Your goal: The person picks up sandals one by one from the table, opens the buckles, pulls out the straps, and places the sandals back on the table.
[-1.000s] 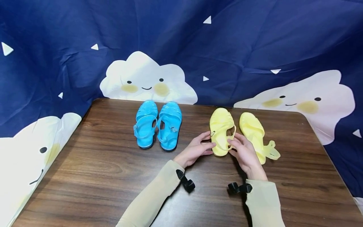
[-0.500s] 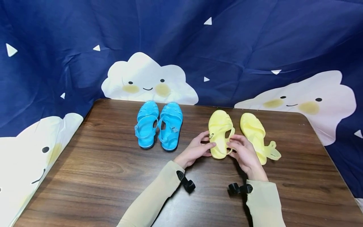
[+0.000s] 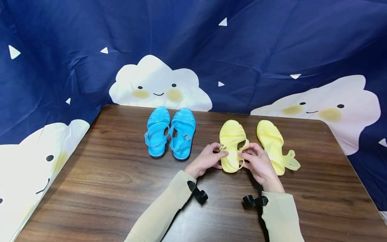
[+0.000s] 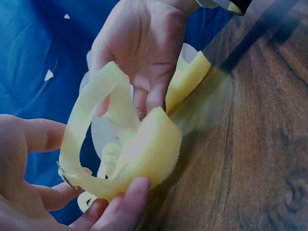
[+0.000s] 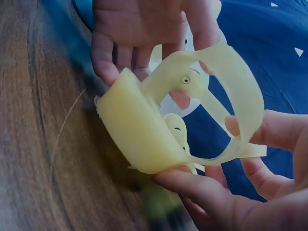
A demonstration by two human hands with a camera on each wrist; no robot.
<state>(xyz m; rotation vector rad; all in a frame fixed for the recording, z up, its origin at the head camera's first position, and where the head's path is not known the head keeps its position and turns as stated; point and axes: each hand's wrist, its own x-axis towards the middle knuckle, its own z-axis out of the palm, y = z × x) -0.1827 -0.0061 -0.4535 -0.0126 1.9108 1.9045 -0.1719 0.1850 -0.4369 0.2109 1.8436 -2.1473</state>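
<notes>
A yellow sandal [image 3: 232, 134] lies between both hands right of the table's middle, toe pointing away. My left hand [image 3: 208, 158] grips its left side near the buckle [image 4: 66, 175], the thumb over the footbed edge. On the opposite side my right hand [image 3: 258, 164] holds it, with thumb and forefinger at the ankle strap [image 5: 248, 103] and other fingers low along the sole. From the wrist views, the heel [image 4: 159, 144] looks tilted and the strap stands up in a loop. Just right of my right hand is a second yellow sandal [image 3: 270, 139], its strap hanging out sideways.
Two blue sandals [image 3: 157, 134] [image 3: 183, 129] stand side by side toward the back left, toes away. The dark wooden table [image 3: 105, 178] ends at a blue cloth [image 3: 242, 50] printed with clouds.
The held yellow sandal has shifted a little left and toward me, and my right hand has moved slightly left with it. The second yellow sandal and the blue pair stay put.
</notes>
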